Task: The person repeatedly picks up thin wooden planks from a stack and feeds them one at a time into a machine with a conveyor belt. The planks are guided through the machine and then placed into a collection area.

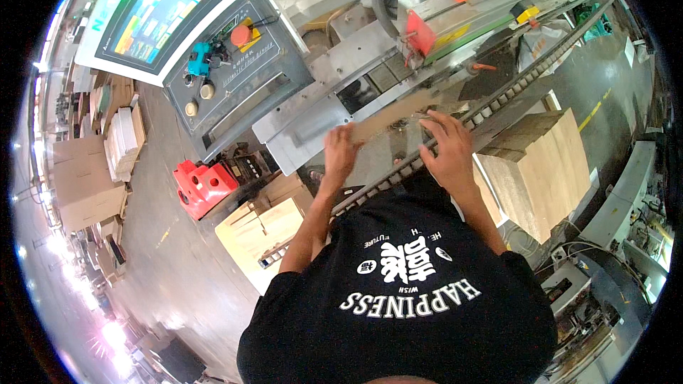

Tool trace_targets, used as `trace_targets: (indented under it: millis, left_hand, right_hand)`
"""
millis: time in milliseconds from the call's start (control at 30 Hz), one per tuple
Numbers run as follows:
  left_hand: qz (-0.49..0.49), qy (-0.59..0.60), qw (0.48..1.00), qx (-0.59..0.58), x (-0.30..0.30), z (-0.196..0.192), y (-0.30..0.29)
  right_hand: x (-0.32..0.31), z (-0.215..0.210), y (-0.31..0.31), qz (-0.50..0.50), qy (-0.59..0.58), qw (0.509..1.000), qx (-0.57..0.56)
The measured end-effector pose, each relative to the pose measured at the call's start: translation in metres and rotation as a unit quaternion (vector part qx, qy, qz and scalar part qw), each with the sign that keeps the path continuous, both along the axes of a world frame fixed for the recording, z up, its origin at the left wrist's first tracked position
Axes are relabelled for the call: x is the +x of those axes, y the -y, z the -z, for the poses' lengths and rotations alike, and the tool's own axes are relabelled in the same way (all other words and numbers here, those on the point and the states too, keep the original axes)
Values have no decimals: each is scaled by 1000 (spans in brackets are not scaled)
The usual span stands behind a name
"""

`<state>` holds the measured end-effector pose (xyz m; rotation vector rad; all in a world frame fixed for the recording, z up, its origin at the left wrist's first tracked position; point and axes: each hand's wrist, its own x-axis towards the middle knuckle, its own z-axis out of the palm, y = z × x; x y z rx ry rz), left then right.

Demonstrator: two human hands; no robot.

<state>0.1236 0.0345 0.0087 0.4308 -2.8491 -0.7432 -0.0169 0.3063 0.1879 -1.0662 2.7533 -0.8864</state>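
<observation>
A narrow tan board [390, 115] lies in front of me along the near edge of the machine's grey metal table [292, 139]. My left hand [341, 153] is curled at the board's left end, its fingertips closed on it. Over by the other end, my right hand [449, 144] has its fingers and thumb apart. Its fingertips are close to the board's right end; whether they touch it is unclear. The roller track [491, 108] passes beneath my hands, between the table and my body.
A control panel [235, 64] with a lit screen [163, 11] stands at the left. Red guards [420, 34] sit over the machine. Stacked wooden panels [537, 171] stand right, more panels [267, 220] left, near a red plastic part [203, 188]. Cardboard [85, 181] lies far left.
</observation>
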Motion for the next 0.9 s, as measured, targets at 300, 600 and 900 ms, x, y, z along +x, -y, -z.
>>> trace_targets:
  millis: [300,600,900]
  left_hand:
    - [-171,-71,977,-103,14,11,71]
    - [-186,-69,969,-150,17,3,112]
    - [-189,-58,967,-159,30,13,120]
  right_hand:
    - [-20,186,115,1,568,774,-280]
    - [-5,171,199,-34,563,754,-336]
    - [-6,176,195,-46,582,703,-406]
